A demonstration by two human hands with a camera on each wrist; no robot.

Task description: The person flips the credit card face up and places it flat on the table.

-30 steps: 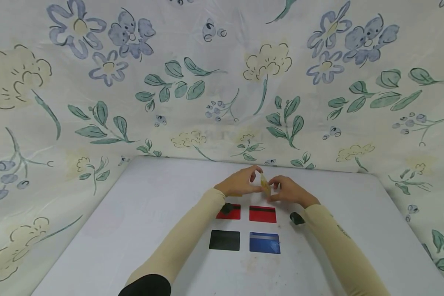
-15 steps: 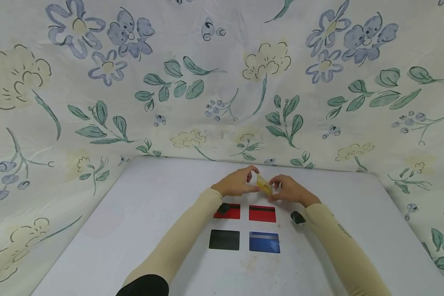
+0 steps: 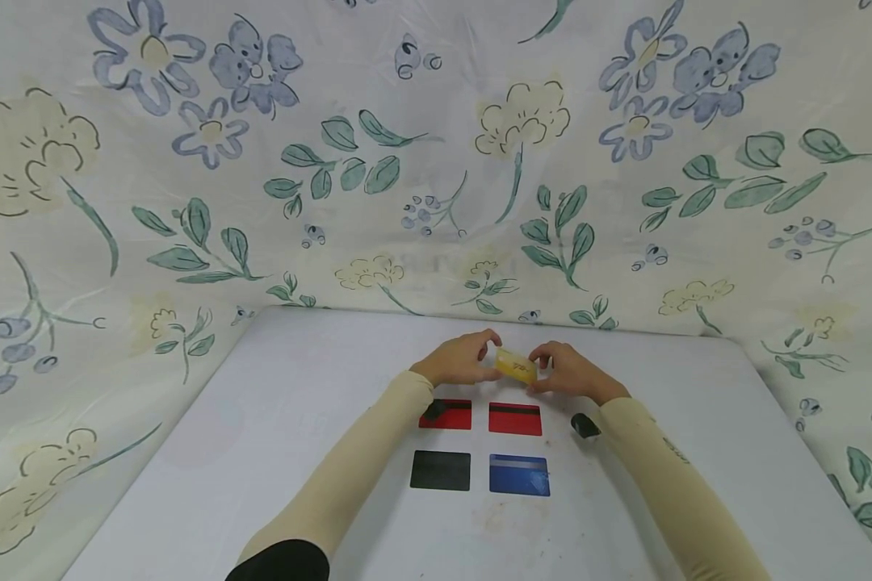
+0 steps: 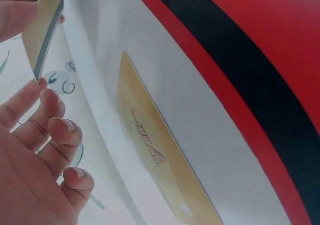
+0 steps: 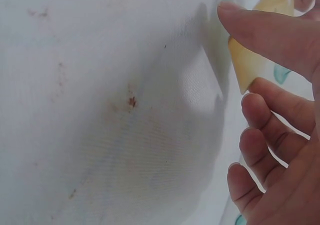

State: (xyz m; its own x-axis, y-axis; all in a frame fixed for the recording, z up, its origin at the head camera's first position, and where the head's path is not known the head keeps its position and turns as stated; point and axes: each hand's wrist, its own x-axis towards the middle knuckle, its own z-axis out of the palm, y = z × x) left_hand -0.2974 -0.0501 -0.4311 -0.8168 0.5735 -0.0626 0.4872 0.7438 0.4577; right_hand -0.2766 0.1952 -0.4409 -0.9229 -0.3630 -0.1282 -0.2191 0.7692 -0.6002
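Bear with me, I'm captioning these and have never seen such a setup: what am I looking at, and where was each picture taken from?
There is no machine here, just someone's bare left hand and right hand. The wide picture is shot from the person's head, looking forward and down; the two close-ups are shot from the left and right wrists. Both hands pinch a yellow card between them. On the white tabletop lie two black-striped red cards, a black card, a blue card and, plain only in the left wrist view, a second yellow card.
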